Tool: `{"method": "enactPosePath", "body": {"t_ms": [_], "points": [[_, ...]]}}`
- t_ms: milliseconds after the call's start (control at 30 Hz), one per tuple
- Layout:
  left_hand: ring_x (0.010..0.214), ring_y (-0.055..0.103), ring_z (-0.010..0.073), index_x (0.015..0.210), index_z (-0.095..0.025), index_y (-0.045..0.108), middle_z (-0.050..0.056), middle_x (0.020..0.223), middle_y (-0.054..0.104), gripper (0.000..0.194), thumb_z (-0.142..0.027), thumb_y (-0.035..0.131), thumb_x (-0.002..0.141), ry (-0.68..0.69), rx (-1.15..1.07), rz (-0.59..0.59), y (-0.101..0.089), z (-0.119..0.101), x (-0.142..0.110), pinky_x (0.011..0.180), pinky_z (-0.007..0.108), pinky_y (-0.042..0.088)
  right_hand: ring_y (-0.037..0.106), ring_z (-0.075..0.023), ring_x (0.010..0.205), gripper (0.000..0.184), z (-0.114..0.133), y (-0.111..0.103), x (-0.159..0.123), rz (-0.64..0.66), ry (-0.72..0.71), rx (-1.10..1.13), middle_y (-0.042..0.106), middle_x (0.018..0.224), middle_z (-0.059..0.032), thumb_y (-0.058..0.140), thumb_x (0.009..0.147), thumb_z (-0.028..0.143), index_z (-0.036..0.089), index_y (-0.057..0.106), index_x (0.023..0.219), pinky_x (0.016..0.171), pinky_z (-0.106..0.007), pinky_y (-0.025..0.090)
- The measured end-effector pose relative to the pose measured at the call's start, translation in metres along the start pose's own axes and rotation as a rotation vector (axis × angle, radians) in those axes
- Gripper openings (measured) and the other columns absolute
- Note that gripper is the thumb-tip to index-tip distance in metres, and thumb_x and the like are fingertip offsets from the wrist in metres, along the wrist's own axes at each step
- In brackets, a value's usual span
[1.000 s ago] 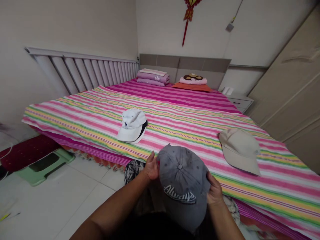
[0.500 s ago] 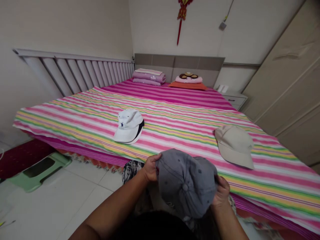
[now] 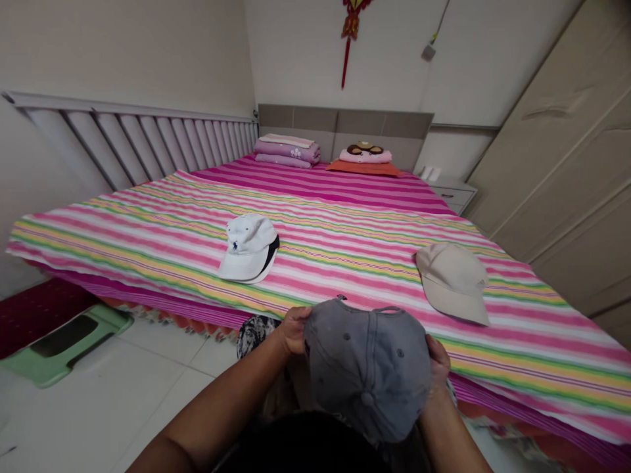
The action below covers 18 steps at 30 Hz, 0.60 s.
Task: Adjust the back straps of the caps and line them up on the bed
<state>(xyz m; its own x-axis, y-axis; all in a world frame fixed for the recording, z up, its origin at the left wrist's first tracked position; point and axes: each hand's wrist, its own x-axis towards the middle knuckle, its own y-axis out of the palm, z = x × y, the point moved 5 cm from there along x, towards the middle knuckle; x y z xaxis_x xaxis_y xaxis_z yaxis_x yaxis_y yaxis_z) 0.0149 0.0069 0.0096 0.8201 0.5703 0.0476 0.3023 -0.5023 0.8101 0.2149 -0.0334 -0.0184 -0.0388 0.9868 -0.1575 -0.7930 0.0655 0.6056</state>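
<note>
Between my hands is a grey baseball cap (image 3: 367, 368), held over my lap in front of the bed's edge. Its crown faces up, and the strap opening at its back points toward the bed. My left hand (image 3: 296, 330) grips the cap's left side, and my right hand (image 3: 436, 360) is closed on its right side; some fingers of both are hidden by the cap. A white baseball cap (image 3: 250, 240) with a small dark logo lies on the bed to the left, something dark showing under its brim. On the right lies a beige cap (image 3: 454, 279), brim toward me.
A striped sheet (image 3: 335, 253) covers the bed. Folded purple bedding (image 3: 286, 151) and a pink cushion (image 3: 365, 156) rest by the headboard (image 3: 384, 128). A green plastic stool (image 3: 73, 341) stands on the tiled floor at left. A nightstand (image 3: 451, 194) is at the far right.
The grey cap has tilted in my hands, so the strap opening at its back now shows. Both hands keep their hold. The view has shifted slightly to the right.
</note>
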Motion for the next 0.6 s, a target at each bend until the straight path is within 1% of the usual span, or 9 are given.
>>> {"method": "enactPosePath", "body": {"t_ms": [100, 167, 267, 333, 367, 467, 533, 600], "points": [[0.058, 0.061, 0.0153, 0.082, -0.009, 0.064, 0.006, 0.066, 0.066, 0.031, -0.029, 0.068, 0.059, 0.106, 0.054, -0.107, -0.003, -0.011, 0.004, 0.064, 0.026, 0.044, 0.06, -0.0347, 0.093, 0.025, 0.003, 0.007, -0.003, -0.007, 0.004, 0.027, 0.071, 0.07, -0.0071, 0.064, 0.057, 0.046, 0.024, 0.066, 0.069, 0.088, -0.052, 0.039], [0.054, 0.058, 0.0106, 0.076, -0.009, 0.064, 0.004, 0.063, 0.064, 0.021, -0.019, 0.069, 0.059, 0.186, 0.092, -0.164, 0.0, -0.019, 0.005, 0.059, 0.021, 0.042, 0.062, -0.0338, 0.089, 0.022, 0.004, 0.013, -0.006, 0.011, 0.033, 0.04, 0.071, 0.067, -0.0068, 0.067, 0.056, 0.042, 0.024, 0.065, 0.068, 0.087, -0.051, 0.04], [0.056, 0.058, 0.0096, 0.077, -0.008, 0.064, 0.004, 0.065, 0.064, 0.024, -0.012, 0.072, 0.054, 0.207, 0.142, -0.213, 0.008, -0.027, 0.004, 0.058, 0.019, 0.042, 0.065, -0.0302, 0.074, 0.023, 0.005, 0.024, -0.012, 0.041, 0.067, 0.054, 0.069, 0.065, -0.0043, 0.074, 0.05, 0.03, 0.024, 0.064, 0.069, 0.082, -0.048, 0.043], [0.056, 0.057, 0.0098, 0.08, -0.008, 0.064, 0.004, 0.068, 0.064, 0.027, -0.014, 0.073, 0.055, 0.189, 0.178, -0.243, 0.013, -0.029, 0.002, 0.058, 0.019, 0.042, 0.064, -0.0254, 0.064, 0.028, 0.007, 0.031, -0.016, 0.053, 0.078, 0.073, 0.069, 0.066, -0.0023, 0.076, 0.046, 0.026, 0.024, 0.063, 0.071, 0.076, -0.044, 0.046], [0.056, 0.057, 0.0098, 0.08, -0.008, 0.065, 0.004, 0.068, 0.064, 0.027, -0.017, 0.073, 0.056, 0.182, 0.197, -0.262, 0.014, -0.029, 0.001, 0.057, 0.019, 0.042, 0.064, -0.0236, 0.063, 0.03, 0.007, 0.034, -0.017, 0.058, 0.084, 0.083, 0.068, 0.068, -0.0018, 0.077, 0.047, 0.027, 0.024, 0.063, 0.073, 0.073, -0.041, 0.047], [0.052, 0.056, 0.009, 0.079, -0.008, 0.065, 0.004, 0.064, 0.063, 0.026, -0.024, 0.072, 0.059, 0.174, 0.253, -0.313, 0.016, -0.028, -0.001, 0.053, 0.018, 0.041, 0.062, -0.0206, 0.064, 0.031, 0.008, 0.041, -0.019, 0.079, 0.097, 0.097, 0.066, 0.069, -0.0021, 0.073, 0.055, 0.039, 0.024, 0.063, 0.08, 0.066, -0.035, 0.048], [0.049, 0.054, 0.0079, 0.077, -0.009, 0.065, 0.003, 0.061, 0.062, 0.024, -0.024, 0.072, 0.06, 0.167, 0.276, -0.33, 0.017, -0.027, -0.001, 0.05, 0.017, 0.04, 0.06, -0.0177, 0.061, 0.026, 0.01, 0.045, -0.02, 0.112, 0.074, 0.087, 0.063, 0.067, -0.0022, 0.07, 0.059, 0.041, 0.022, 0.063, 0.076, 0.06, -0.03, 0.047], [0.047, 0.053, 0.0067, 0.076, -0.009, 0.065, 0.002, 0.059, 0.061, 0.021, -0.022, 0.072, 0.06, 0.162, 0.283, -0.332, 0.019, -0.026, -0.001, 0.049, 0.016, 0.039, 0.056, -0.0144, 0.059, 0.019, 0.013, 0.05, -0.02, 0.152, 0.036, 0.071, 0.061, 0.067, -0.002, 0.07, 0.06, 0.035, 0.021, 0.061, 0.067, 0.056, -0.025, 0.045]]}}
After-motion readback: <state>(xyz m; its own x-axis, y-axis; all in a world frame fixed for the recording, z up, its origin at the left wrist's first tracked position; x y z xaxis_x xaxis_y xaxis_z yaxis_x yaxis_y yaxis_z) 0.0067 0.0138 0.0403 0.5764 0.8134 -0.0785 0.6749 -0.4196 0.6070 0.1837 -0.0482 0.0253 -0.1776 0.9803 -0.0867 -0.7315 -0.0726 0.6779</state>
